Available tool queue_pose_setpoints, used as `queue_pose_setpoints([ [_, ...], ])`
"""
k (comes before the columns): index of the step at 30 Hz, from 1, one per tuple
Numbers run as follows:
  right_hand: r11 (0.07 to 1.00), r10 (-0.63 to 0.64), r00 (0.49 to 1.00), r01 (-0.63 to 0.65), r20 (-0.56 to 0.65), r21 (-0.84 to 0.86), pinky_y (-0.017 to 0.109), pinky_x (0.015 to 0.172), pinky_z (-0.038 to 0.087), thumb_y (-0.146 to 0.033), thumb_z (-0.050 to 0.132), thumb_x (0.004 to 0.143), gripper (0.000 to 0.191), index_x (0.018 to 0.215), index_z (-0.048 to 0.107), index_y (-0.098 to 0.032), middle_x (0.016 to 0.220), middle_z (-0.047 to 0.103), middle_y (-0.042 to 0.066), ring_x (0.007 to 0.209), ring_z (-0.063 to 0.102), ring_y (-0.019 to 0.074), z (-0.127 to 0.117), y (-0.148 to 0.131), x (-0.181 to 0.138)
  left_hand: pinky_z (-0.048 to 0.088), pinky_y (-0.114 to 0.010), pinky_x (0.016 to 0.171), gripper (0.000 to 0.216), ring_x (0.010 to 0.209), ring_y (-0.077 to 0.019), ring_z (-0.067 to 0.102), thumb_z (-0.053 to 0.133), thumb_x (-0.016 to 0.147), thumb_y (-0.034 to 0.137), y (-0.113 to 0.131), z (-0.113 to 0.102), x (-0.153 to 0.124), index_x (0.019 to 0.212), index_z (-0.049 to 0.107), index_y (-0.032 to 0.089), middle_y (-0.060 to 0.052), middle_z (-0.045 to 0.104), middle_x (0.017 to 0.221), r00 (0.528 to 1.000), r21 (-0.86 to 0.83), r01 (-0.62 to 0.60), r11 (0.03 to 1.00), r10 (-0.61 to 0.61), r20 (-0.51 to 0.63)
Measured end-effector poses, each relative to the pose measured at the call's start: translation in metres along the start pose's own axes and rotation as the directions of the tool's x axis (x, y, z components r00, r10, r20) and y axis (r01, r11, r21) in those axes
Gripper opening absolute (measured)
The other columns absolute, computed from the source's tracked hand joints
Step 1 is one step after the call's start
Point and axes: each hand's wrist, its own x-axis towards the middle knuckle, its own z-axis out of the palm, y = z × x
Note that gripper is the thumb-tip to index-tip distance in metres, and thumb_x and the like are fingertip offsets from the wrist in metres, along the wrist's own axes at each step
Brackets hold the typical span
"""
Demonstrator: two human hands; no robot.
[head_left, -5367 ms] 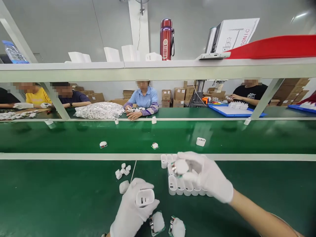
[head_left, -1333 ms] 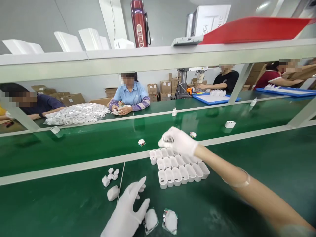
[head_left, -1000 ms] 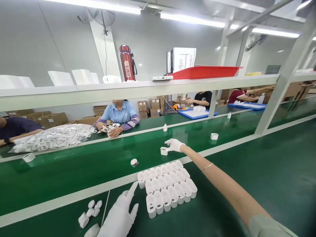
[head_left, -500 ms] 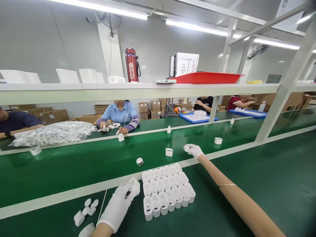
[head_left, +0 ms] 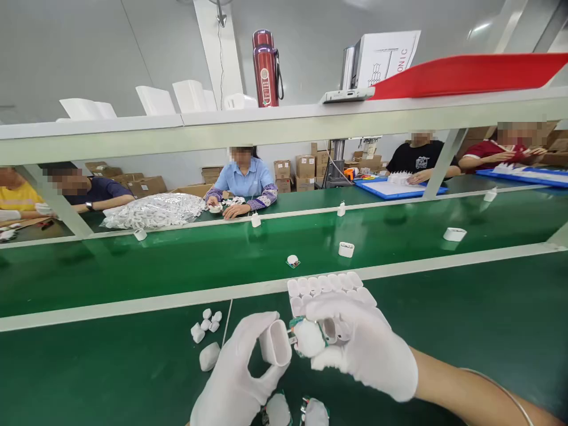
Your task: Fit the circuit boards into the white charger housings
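Observation:
My left hand (head_left: 235, 373), in a white glove, is closed around a small white plastic housing (head_left: 276, 344) whose open end faces right. In the fingertips of my gloved right hand (head_left: 366, 349) is a small circuit board (head_left: 309, 338) with a rounded white part on it. The board's left edge is right at the housing's mouth; I cannot tell whether it has entered. Behind my right hand stand rows of similar open white housings (head_left: 326, 285), partly hidden by it. Two more boards with white parts, one a circuit board (head_left: 316, 412), lie below my hands at the bottom edge.
Several white lumps (head_left: 209, 357) lie left of my left hand. A green conveyor belt (head_left: 155, 269) carries a board (head_left: 293, 261), white housings (head_left: 346, 249) and plug pieces. Overhead runs a shelf (head_left: 248, 126) with a red flask. Several co-workers sit across the belt.
My right hand has come back from over the belt to beside my left hand, with the circuit board. My left hand now holds the housing up towards it. The view has shifted.

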Motion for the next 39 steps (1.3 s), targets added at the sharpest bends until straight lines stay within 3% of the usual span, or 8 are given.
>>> queue_pose_setpoints([
  [3,0.973,-0.174,0.984,0.175,0.022,-0.152,0.027,0.081,0.052,-0.01,0.084,0.063,0.052,0.107,0.06,-0.027,0.105,0.066,0.002,0.097,0.063,0.0164,0.008,-0.004,-0.01,0.056,-0.03,0.085,0.05,0.1,-0.0175,0.065,0.061,0.081,0.016,0.007,-0.005,-0.006,0.126,0.044,0.027,-0.005,0.063,0.113,0.997,0.044,-0.068,0.997,0.066,0.035],
  [10,0.979,-0.068,0.976,0.106,0.209,-0.176,0.025,0.079,0.046,-0.025,0.074,0.079,0.015,0.083,0.061,-0.02,0.082,0.061,-0.001,0.081,0.059,0.0123,0.017,-0.013,-0.006,0.052,-0.022,0.086,0.047,0.101,-0.015,0.063,0.059,0.081,0.011,0.013,-0.007,-0.022,0.126,0.049,0.017,-0.008,0.062,0.112,0.978,0.102,-0.198,0.975,0.204,-0.053],
  [15,0.893,0.054,0.91,0.14,0.41,-0.428,0.022,0.055,0.032,-0.02,0.076,0.074,0.023,0.069,0.054,-0.017,0.069,0.048,-0.006,0.059,0.043,0.0066,0.017,-0.021,-0.004,0.05,-0.023,0.089,0.039,0.099,-0.0153,0.063,0.06,0.081,0.012,0.013,-0.004,-0.022,0.119,0.054,0.013,-0.008,0.065,0.107,0.964,0.117,-0.234,0.965,0.246,-0.099],
  [20,0.712,0.063,0.918,0.233,0.391,-0.662,0.026,0.049,0.019,-0.021,0.078,0.067,0.031,0.071,0.047,-0.018,0.071,0.045,-0.006,0.056,0.028,0.0073,0.022,-0.022,-0.008,0.048,-0.022,0.091,0.039,0.098,-0.0147,0.064,0.061,0.078,0.01,0.012,-0.004,-0.02,0.116,0.056,0.013,-0.007,0.067,0.104,0.956,0.139,-0.253,0.958,0.269,-0.117],
  [26,0.667,0.109,0.891,0.263,0.44,-0.698,0.027,0.047,0.016,-0.027,0.074,0.073,0.029,0.079,0.046,-0.02,0.076,0.047,-0.006,0.055,0.026,0.0088,0.024,-0.016,-0.011,0.054,-0.024,0.086,0.037,0.099,-0.0178,0.064,0.06,0.081,0.012,0.012,0.0,-0.024,0.117,0.055,0.014,-0.01,0.066,0.106,0.958,0.138,-0.25,0.958,0.266,-0.107],
  [29,0.697,0.127,0.885,0.241,0.447,-0.675,0.027,0.047,0.018,-0.031,0.071,0.078,0.026,0.08,0.047,-0.022,0.077,0.048,-0.006,0.055,0.032,0.0093,0.023,-0.018,-0.009,0.056,-0.026,0.083,0.039,0.099,-0.0194,0.065,0.06,0.082,0.014,0.011,0.002,-0.027,0.12,0.053,0.016,-0.01,0.065,0.107,0.969,0.13,-0.224,0.966,0.235,-0.08],
  [33,0.717,0.053,0.914,0.245,0.402,-0.652,0.027,0.06,0.039,-0.047,0.071,0.076,0.035,0.088,0.052,-0.021,0.101,0.057,0.002,0.071,0.05,0.015,0.025,-0.022,-0.009,0.055,-0.022,0.085,0.042,0.098,-0.0165,0.066,0.064,0.081,0.02,0.009,0.0,-0.027,0.12,0.052,0.022,-0.004,0.066,0.107,0.988,0.082,-0.146,0.986,0.149,-0.044],
  [39,0.687,-0.046,0.922,0.309,0.384,-0.658,0.04,0.088,0.046,-0.037,0.082,0.061,0.067,0.115,0.051,-0.011,0.138,0.041,0.021,0.109,0.049,0.0325,0.039,-0.012,-0.019,0.055,-0.016,0.084,0.042,0.092,-0.0122,0.067,0.064,0.08,0.023,0.014,-0.005,-0.027,0.119,0.051,0.03,0.003,0.068,0.105,1.0,-0.034,-0.002,0.999,0.001,-0.01],
])
